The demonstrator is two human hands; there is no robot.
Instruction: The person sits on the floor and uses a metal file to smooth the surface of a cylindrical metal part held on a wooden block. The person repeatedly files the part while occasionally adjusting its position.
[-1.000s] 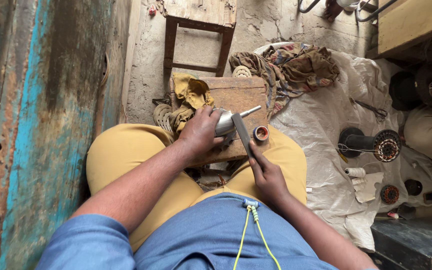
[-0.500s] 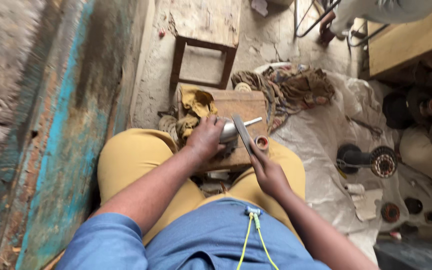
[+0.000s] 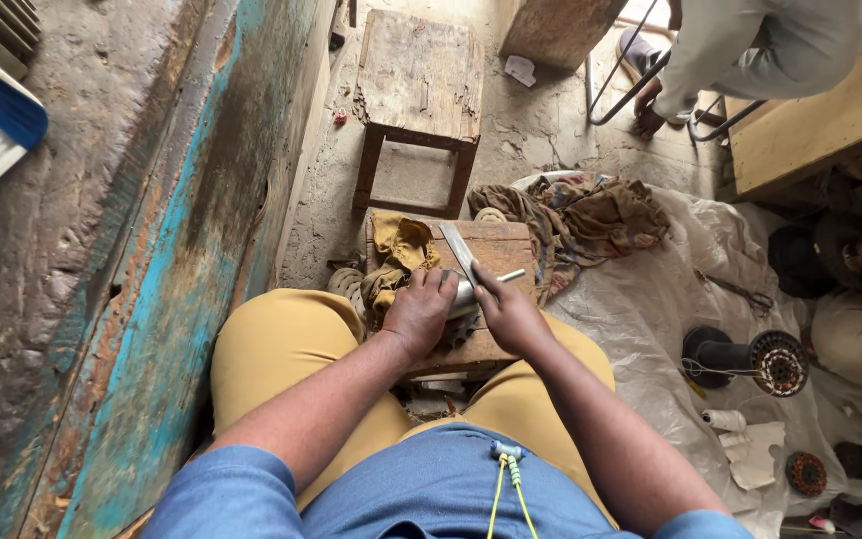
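Observation:
My left hand (image 3: 419, 313) presses a shiny metal part (image 3: 466, 292) with a thin shaft onto a low wooden block (image 3: 504, 250) between my knees. My right hand (image 3: 509, 316) grips a flat metal file (image 3: 459, 253), its blade angled up and left across the metal part. A yellow rag (image 3: 397, 248) lies on the block just beyond my left hand. Most of the metal part is hidden under my fingers.
A small wooden stool (image 3: 419, 75) stands beyond the block. Crumpled cloth (image 3: 591, 215) lies to the right on a white plastic sheet (image 3: 650, 299) with a wound motor stator (image 3: 777, 362) and small parts. A worn blue-painted wall (image 3: 152, 269) runs along the left. Another person (image 3: 750, 50) sits at the far right.
The camera has tilted up, showing more of the stool and the other person. My right hand has shifted the file further forward over the metal part; my left hand keeps its hold.

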